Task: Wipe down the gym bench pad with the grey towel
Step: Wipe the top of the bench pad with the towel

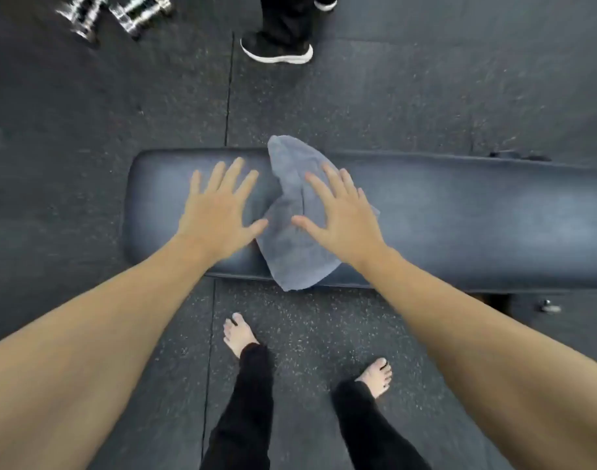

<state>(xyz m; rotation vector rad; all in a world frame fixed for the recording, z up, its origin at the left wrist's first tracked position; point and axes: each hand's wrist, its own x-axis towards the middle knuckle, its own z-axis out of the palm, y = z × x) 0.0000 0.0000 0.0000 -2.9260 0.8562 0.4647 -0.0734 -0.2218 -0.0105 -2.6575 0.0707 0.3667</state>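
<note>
- left hand fingers splayed wide, flat over pad, holding nothing
- right hand fingers wide, towel under fingertips and thumb

Chrome dumbbells, black sneaker, rubber floor

I see a grey towel, a dark blue-black bench pad, charcoal speckled floor mats, black trousers, a black shoe with white sole, chrome dumbbells
</note>
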